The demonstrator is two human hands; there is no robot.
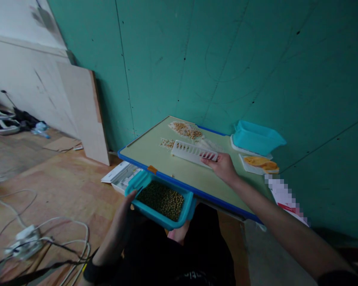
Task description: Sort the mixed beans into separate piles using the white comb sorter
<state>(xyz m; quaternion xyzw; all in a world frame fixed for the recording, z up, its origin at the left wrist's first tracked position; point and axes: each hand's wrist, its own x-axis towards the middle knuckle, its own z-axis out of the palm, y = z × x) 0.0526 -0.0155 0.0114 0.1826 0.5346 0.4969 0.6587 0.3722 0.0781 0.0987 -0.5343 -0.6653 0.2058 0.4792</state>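
My left hand [127, 208] grips the left end of a turquoise plastic container [158, 217], its thumb over the rim. Dark green beans [153, 194] fill the container's left part, and paler tan beans [173, 202] lie on the right. It sits just below the table's near edge. My right hand [222, 167] is closed on the right end of a long white slotted plastic strip [185, 155], held low over the table. Beyond the strip, tan beans [186, 130] lie in a pile with white grains or powder, and a smaller scatter of beans [167, 143] touches its left end.
The pale green, blue-edged table [149, 155] stands against a green wall [167, 59]. A turquoise bin [258, 137] and a yellow cloth [261, 163] sit at its right. Below left are an open white box [122, 174] and a power strip [26, 240] with loose cables.
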